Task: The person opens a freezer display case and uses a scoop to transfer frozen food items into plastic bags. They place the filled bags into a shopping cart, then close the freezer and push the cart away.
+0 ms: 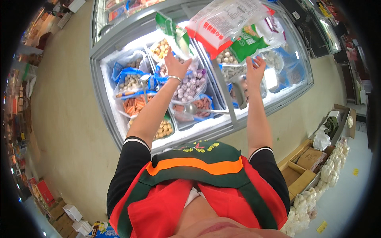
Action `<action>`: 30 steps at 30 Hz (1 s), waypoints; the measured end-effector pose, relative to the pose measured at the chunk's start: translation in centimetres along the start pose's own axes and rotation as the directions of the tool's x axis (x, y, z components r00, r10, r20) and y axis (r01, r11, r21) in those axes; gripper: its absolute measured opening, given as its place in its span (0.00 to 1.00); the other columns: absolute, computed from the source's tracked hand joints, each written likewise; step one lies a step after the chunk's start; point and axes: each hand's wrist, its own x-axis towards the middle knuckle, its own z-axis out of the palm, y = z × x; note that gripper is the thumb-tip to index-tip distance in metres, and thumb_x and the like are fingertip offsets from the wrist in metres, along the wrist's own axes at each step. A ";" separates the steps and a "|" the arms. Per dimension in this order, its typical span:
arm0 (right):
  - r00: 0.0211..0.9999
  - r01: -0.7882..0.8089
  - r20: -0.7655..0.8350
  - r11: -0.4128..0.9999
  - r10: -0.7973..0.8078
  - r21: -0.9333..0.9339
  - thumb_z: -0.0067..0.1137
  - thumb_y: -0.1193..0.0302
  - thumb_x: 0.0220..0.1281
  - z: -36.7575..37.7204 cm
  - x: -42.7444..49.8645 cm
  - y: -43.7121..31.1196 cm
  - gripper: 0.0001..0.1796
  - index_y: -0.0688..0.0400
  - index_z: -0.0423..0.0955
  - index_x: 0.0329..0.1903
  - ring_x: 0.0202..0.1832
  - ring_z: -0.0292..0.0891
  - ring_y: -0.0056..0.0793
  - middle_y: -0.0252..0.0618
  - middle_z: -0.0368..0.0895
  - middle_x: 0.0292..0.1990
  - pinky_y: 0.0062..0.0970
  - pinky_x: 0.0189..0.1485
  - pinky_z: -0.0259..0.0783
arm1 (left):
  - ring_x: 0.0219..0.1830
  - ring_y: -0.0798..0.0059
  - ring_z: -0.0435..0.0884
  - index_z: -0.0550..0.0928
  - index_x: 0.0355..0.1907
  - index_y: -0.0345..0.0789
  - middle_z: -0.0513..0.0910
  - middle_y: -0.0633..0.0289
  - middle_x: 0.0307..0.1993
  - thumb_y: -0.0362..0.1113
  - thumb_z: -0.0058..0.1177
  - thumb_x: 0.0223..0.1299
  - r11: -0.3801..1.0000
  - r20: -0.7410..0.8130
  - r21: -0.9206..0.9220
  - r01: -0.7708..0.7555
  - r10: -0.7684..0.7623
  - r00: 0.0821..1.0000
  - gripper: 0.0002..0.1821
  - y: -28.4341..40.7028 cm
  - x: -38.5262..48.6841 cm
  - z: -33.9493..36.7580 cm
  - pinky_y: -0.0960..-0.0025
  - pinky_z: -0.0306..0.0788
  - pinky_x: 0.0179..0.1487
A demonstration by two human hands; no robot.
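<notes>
My left hand (177,66), with a bracelet at the wrist, reaches over an open chest freezer (102,98). Its thumb and fingers are apart, and I see nothing held between them. Just beyond it is a green and white plastic bag (180,37); whether they touch is unclear. My right hand (256,70) has partly curled fingers at the lower edge of a green packet (248,44). Whether it grips the packet is hidden. A large red and white printed bag (220,26) lies beyond, between the hands, over the freezer's sliding glass top.
Below my left arm are bins of purple balls (189,86), orange sticks (135,105), small sausages (202,105) and yellow balls (163,129). A metal scoop (190,108) rests among them. The freezer's frame (229,104) divides the bins. Wooden boxes (297,175) stand at right.
</notes>
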 end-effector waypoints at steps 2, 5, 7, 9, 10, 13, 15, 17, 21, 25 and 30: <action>0.997 0.037 -0.078 0.987 -0.025 0.158 0.68 0.57 0.54 1.8 4.1 -2.7 0.41 0.66 0.58 0.62 0.49 0.71 0.32 0.49 0.68 0.54 0.29 0.50 0.69 | 0.64 0.41 0.59 0.49 0.69 0.31 0.61 0.33 0.59 0.47 0.72 0.39 0.958 -0.005 -0.055 0.282 -0.282 0.959 0.59 0.7 3.0 1.8 0.54 0.56 0.67; 0.993 -0.080 -0.075 0.987 0.091 0.137 0.71 0.60 0.52 5.2 9.8 -4.7 0.43 0.67 0.56 0.63 0.51 0.71 0.35 0.48 0.67 0.56 0.30 0.49 0.70 | 0.64 0.43 0.59 0.49 0.70 0.35 0.57 0.36 0.61 0.43 0.73 0.36 0.921 -0.127 -0.104 0.375 -0.387 0.913 0.60 1.1 4.7 4.4 0.55 0.57 0.68; 0.972 -0.235 0.053 0.914 0.231 0.329 0.70 0.65 0.54 7.5 12.1 -4.2 0.35 0.64 0.61 0.60 0.48 0.73 0.31 0.46 0.72 0.53 0.28 0.45 0.71 | 0.65 0.43 0.58 0.48 0.70 0.35 0.57 0.37 0.61 0.43 0.73 0.36 0.911 -0.141 -0.066 0.407 -0.412 0.900 0.61 0.6 5.2 6.0 0.55 0.58 0.67; 0.956 -0.293 0.162 0.830 0.245 0.474 0.68 0.68 0.56 9.2 13.9 -3.4 0.30 0.63 0.65 0.58 0.47 0.74 0.30 0.44 0.75 0.52 0.28 0.44 0.72 | 0.65 0.42 0.58 0.48 0.71 0.37 0.57 0.37 0.61 0.44 0.74 0.36 0.896 -0.154 -0.072 0.438 -0.444 0.883 0.61 -0.5 5.9 7.2 0.54 0.58 0.67; 0.960 -0.274 0.197 0.802 0.197 0.532 0.67 0.70 0.57 10.1 14.4 -3.0 0.28 0.63 0.66 0.58 0.48 0.74 0.31 0.44 0.76 0.52 0.29 0.45 0.72 | 0.58 0.45 0.70 0.65 0.63 0.32 0.71 0.37 0.54 0.47 0.69 0.42 0.894 -0.216 0.020 0.447 -0.433 0.875 0.45 -1.1 6.2 7.6 0.55 0.65 0.60; 0.936 -0.323 0.325 0.705 0.137 0.631 0.64 0.74 0.57 11.1 14.9 -3.0 0.26 0.65 0.66 0.58 0.50 0.74 0.32 0.44 0.77 0.50 0.32 0.51 0.72 | 0.43 0.48 0.81 0.79 0.45 0.28 0.82 0.42 0.38 0.48 0.62 0.52 0.863 -0.065 -0.026 0.504 -0.504 0.861 0.26 -3.6 7.5 6.3 0.56 0.71 0.49; 0.928 -0.332 0.361 0.644 0.092 0.689 0.62 0.77 0.58 10.5 14.8 -4.1 0.24 0.65 0.67 0.57 0.49 0.75 0.32 0.43 0.78 0.49 0.32 0.53 0.71 | 0.28 0.61 0.81 0.82 0.35 0.27 0.84 0.51 0.27 0.45 0.56 0.60 0.888 -0.129 -0.166 0.429 -0.451 0.883 0.19 -4.3 7.9 4.7 0.61 0.71 0.36; 0.934 -0.296 0.356 0.562 0.004 0.772 0.60 0.80 0.58 8.5 14.6 -5.4 0.20 0.64 0.70 0.54 0.48 0.75 0.30 0.41 0.79 0.48 0.31 0.53 0.71 | 0.24 0.77 0.76 0.82 0.34 0.28 0.83 0.61 0.25 0.42 0.55 0.63 0.849 -0.149 -0.435 0.301 -0.397 0.905 0.16 -3.8 7.6 2.9 0.70 0.67 0.31; 0.989 -0.064 0.139 0.723 -0.045 0.688 0.59 0.75 0.61 0.8 16.8 -6.9 0.20 0.61 0.71 0.56 0.54 0.73 0.28 0.37 0.77 0.52 0.28 0.56 0.70 | 0.27 0.89 0.67 0.82 0.38 0.30 0.78 0.73 0.25 0.41 0.54 0.66 0.803 -0.251 -0.595 -0.024 -0.157 0.955 0.14 -1.3 7.4 -0.9 0.78 0.61 0.29; 0.996 -0.087 0.087 0.424 0.019 0.902 0.55 0.62 0.64 -6.1 22.6 -5.2 0.26 0.60 0.66 0.61 0.60 0.69 0.35 0.40 0.73 0.57 0.40 0.63 0.63 | 0.28 0.88 0.66 0.81 0.40 0.28 0.78 0.71 0.26 0.44 0.51 0.68 0.950 -0.071 -0.262 0.171 -0.195 0.978 0.18 -1.2 5.1 -4.5 0.75 0.62 0.30; 0.882 -0.290 -0.091 0.684 0.463 0.670 0.62 0.54 0.54 -9.7 29.0 -0.1 0.41 0.62 0.61 0.67 0.64 0.63 0.39 0.46 0.68 0.63 0.42 0.66 0.56 | 0.28 0.81 0.72 0.79 0.45 0.27 0.81 0.63 0.26 0.40 0.48 0.67 0.963 0.221 0.042 0.268 -0.270 0.937 0.16 -4.6 -2.3 -5.5 0.70 0.66 0.33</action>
